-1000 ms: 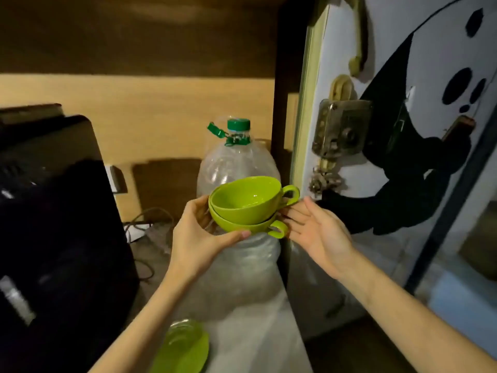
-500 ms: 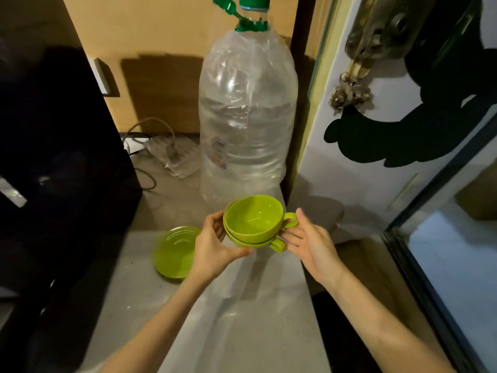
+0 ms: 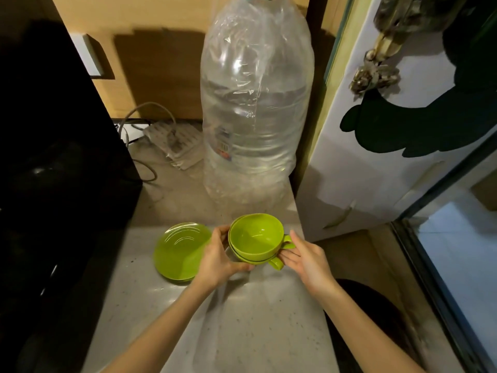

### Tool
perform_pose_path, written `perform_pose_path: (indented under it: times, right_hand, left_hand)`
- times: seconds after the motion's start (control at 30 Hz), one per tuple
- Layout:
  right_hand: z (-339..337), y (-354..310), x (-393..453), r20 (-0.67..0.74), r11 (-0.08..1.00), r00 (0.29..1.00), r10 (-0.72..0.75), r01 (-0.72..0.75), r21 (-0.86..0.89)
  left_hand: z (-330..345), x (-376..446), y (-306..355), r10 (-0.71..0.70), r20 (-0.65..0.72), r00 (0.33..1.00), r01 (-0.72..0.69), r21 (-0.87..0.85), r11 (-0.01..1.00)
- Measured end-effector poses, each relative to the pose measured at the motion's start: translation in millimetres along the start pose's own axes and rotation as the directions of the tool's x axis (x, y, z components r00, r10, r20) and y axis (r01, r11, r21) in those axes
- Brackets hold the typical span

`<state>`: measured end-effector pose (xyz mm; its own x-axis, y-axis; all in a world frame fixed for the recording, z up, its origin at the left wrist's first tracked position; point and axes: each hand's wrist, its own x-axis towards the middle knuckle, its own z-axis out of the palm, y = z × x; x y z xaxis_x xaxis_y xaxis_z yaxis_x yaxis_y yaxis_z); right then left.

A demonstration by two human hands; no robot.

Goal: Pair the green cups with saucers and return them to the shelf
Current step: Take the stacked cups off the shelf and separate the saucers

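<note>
Two green cups (image 3: pixel 255 239) are nested one inside the other, handles pointing right, held low over the pale counter (image 3: pixel 242 319). My left hand (image 3: pixel 217 261) grips the stack from the left and below. My right hand (image 3: pixel 306 261) touches the handles on the right side with its fingers extended. Green saucers (image 3: pixel 180 250), stacked, lie on the counter just left of the cups, partly hidden by my left hand.
A big clear water bottle (image 3: pixel 255 111) stands right behind the cups. A black appliance (image 3: pixel 53 170) fills the left side. A power strip with cables (image 3: pixel 174 142) lies at the back. A white door with a lock (image 3: pixel 390 117) is at the right, past the counter's edge.
Both hands brought the nested cups down from in front of the bottle's neck to just above the counter beside the saucers. The view tilted downward.
</note>
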<state>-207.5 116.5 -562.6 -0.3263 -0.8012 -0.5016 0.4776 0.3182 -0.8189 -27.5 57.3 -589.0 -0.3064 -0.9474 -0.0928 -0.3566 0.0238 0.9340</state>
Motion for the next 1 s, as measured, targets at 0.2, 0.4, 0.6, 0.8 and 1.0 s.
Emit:
perform_pose_path:
  times: [0.2, 0.4, 0.6, 0.8, 1.0]
  right_hand:
    - [2, -4, 4, 0.023, 0.999, 0.999, -0.022, 0.023, -0.045]
    - [4, -10, 0, 0.082, 0.989, 0.996, -0.032, 0.044, -0.144]
    - [14, -38, 3, 0.130, 0.716, 0.971, -0.202, 0.237, -0.656]
    - [67, -34, -18, 0.428, 0.227, 0.769, -0.476, 0.577, -0.785]
    - [116, 14, -13, 0.495, 0.532, 0.836, -0.238, 0.539, -0.654]
  left_hand:
    - [-1, 4, -3, -0.013, -0.018, 1.000, 0.013, 0.037, 0.999]
    - [-2, 1, -1, -0.064, -0.003, 0.998, 0.064, 0.058, 0.996]
    - [-26, -3, 15, -0.144, 0.128, 0.981, 0.136, 0.072, 0.988]
    - [-74, -20, 22, -0.051, -0.159, 0.986, 0.083, 0.200, 0.976]
    - [-97, -30, -11, -0.064, -0.175, 0.983, 0.126, 0.373, 0.919]
